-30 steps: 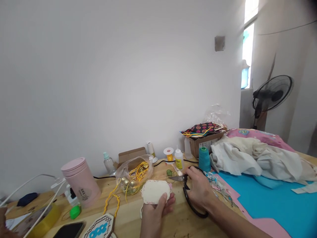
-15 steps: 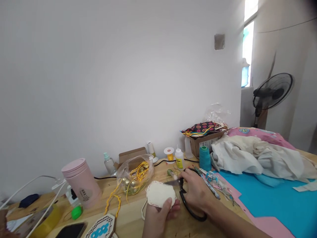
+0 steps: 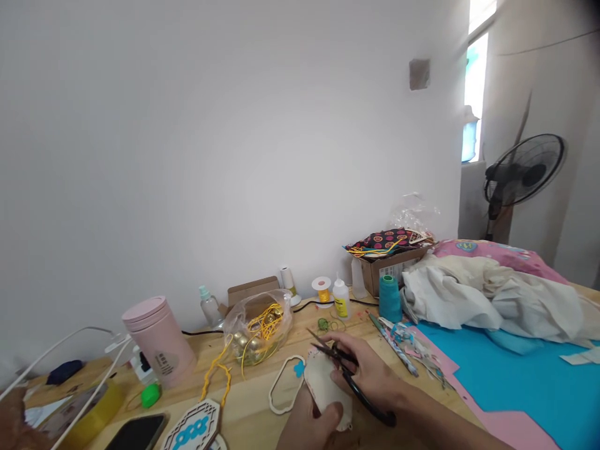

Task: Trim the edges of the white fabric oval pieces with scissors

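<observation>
My left hand [image 3: 309, 425] holds a cream padded fabric piece [image 3: 323, 384] with a pink-stitched edge, just above the wooden table [image 3: 253, 419]. My right hand [image 3: 375, 375] grips black scissors [image 3: 347, 375]; their blades are parted and rest over the top edge of the piece. A wooden oval frame with a blue cut-out [image 3: 287, 392] lies on the table just left of the piece.
A pink tumbler [image 3: 159, 340], a bag of gold bells and yellow cord [image 3: 255, 328], a glue bottle [image 3: 341, 299], a teal thread cone [image 3: 389, 299], a cardboard box [image 3: 391, 265], blue and pink sheets [image 3: 497, 381], piled cloth [image 3: 497, 294], a phone [image 3: 135, 432] and a fan [image 3: 522, 172] surround me.
My left hand has turned the cream piece and drawn it nearer; the wooden frame beneath is now uncovered. The scissors moved left onto the piece's top edge with blades parted.
</observation>
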`<state>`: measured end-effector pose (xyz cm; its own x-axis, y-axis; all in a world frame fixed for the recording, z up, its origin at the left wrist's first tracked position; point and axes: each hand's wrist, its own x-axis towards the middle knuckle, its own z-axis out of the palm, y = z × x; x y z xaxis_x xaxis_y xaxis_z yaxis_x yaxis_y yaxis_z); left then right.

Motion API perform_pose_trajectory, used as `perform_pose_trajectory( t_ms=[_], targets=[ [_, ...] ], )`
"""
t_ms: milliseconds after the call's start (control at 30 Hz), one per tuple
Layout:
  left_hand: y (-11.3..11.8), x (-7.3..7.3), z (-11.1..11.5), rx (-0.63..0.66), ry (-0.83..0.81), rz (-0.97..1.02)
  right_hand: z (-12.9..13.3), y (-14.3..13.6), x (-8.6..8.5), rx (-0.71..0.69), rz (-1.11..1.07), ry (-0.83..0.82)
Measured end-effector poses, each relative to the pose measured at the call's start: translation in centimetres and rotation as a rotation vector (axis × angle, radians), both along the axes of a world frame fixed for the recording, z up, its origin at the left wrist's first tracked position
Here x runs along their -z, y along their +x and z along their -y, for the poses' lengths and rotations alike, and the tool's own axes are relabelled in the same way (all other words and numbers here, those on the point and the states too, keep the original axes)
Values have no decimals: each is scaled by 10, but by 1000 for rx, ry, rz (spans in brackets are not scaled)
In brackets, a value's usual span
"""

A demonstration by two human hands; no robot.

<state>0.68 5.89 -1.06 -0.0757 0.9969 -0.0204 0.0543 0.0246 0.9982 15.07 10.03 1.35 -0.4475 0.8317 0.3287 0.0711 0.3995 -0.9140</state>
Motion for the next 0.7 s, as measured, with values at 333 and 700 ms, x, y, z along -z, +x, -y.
perform_pose_trajectory(
  t_ms=[333,700],
  targets=[
    [-3,-10,-12,50,-69,285,-16,9,4,231,131,186],
    [-10,-2,-20,5,-59,295,-6,10,3,299,642,505]
  ],
)
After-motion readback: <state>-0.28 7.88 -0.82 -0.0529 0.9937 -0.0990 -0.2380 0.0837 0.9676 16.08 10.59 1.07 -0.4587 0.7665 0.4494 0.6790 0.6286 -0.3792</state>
